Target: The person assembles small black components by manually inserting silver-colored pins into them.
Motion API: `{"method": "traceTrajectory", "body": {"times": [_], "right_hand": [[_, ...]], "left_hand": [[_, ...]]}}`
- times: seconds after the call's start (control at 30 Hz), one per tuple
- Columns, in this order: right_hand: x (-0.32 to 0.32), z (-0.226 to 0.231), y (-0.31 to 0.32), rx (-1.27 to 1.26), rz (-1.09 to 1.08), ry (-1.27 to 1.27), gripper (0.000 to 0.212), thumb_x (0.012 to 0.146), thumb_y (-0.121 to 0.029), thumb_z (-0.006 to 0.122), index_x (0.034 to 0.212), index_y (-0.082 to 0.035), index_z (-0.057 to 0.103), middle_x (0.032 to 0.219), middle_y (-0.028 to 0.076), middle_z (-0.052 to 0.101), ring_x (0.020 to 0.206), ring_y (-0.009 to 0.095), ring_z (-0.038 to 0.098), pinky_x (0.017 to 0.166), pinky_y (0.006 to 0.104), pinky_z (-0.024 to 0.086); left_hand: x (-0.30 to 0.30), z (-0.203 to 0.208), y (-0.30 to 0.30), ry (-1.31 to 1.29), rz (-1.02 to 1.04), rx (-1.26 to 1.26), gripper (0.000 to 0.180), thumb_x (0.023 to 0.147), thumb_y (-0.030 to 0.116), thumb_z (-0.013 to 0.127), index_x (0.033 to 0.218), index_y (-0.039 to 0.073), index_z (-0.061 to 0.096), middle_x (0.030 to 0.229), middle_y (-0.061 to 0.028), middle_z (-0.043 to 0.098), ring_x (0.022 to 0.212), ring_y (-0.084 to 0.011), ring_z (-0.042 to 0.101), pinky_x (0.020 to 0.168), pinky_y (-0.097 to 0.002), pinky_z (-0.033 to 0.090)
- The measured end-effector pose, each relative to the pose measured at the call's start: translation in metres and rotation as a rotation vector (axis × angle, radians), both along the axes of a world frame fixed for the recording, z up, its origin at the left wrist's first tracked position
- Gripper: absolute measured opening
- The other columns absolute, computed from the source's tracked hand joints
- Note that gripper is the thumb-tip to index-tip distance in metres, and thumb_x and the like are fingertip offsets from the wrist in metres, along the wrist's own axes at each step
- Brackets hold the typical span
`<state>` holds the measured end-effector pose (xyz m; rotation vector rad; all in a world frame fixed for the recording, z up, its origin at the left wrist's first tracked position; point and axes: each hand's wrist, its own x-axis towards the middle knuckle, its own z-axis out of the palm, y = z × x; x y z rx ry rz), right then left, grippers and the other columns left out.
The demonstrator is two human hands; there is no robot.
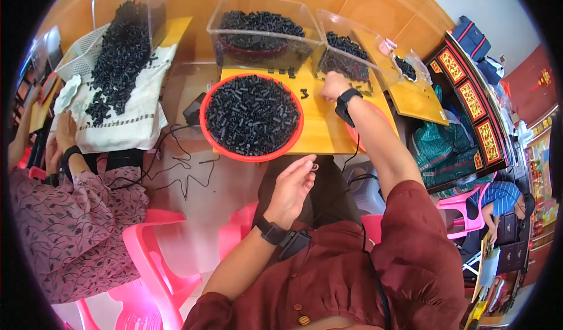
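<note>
My left hand (293,189) is raised in front of my lap with its fingers pinched together. At its fingertips shows a small light-coloured ring-like piece (315,167), too small to name surely. My right hand (336,86) reaches far over the yellow table (328,133), its fingers curled down beside a see-through bin; whatever they hold is hidden. Between my hands and to the left, a round red tray (206,124) is heaped with short black plastic parts (252,116). A few black pieces (304,93) lie loose on the table near my right hand.
See-through bins (264,44) (387,80) of black parts stand behind the tray. Left, a person (76,212) sits by a cloth (126,133) with a black heap. A pink chair (155,254) and black cables (185,171) lie between us. Another red rim (353,136) shows under my right forearm.
</note>
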<state>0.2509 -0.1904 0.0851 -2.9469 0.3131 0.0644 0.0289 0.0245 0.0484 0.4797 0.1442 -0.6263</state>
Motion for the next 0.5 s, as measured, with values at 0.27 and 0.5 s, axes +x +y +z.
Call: {"method": "traceTrajectory", "body": {"times": [0.27,0.5], "right_hand": [[-0.141,0.039,0.042,0.941,0.337,-0.111,0.017,0.077,-0.014,0.061,0.086,-0.001,0.068,0.071,0.002,0.064,0.06,0.007,0.058,0.054,0.0214,0.047],[-0.236,-0.024,0.015,1.276,0.186,0.152,0.019,0.083,-0.01,0.054,0.093,0.002,0.065,0.067,0.001,0.059,0.056,0.006,0.052,0.053,0.0182,0.041]], "left_hand": [[0.002,-0.006,-0.003,-0.069,-0.009,0.018,0.026,0.088,0.013,0.057,0.111,0.002,0.056,0.087,-0.0011,0.059,0.071,-0.0068,0.052,0.063,-0.0186,0.042],[0.003,-0.008,-0.006,-0.103,-0.025,-0.003,0.018,0.087,0.015,0.058,0.102,0.004,0.058,0.085,-0.0011,0.058,0.071,-0.0078,0.052,0.063,-0.0184,0.041]]}}
